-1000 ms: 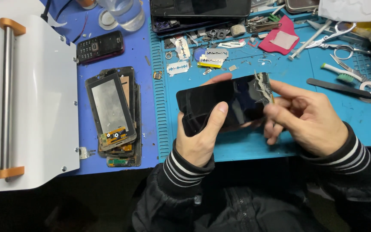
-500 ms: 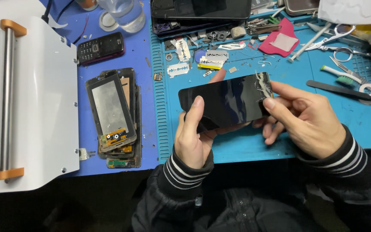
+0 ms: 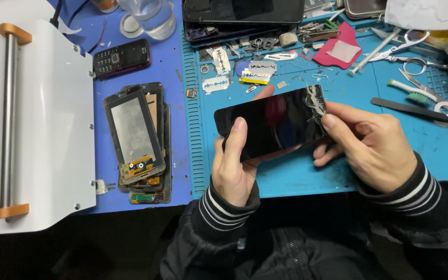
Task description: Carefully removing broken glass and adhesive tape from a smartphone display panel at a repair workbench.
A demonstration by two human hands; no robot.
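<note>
Two hands are gripping one black phone screen (image 3: 271, 123) in the head view: the left hand (image 3: 233, 165) is clamping its near end, the right hand (image 3: 369, 142) is pinching the far end, where pale adhesive shreds (image 3: 315, 98) are clinging beside the fingertips. Judgement: uneven bending could be cracking the glass. Beyond the fingers, a clear cup (image 3: 148, 15) is standing on the tabletop (image 3: 307, 171); contents unclear.

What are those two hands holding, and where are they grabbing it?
Both hold one black phone screen. The left hand grips its left end, thumb on the glass. The right hand pinches the right end, by the frayed, peeling edge.
</note>
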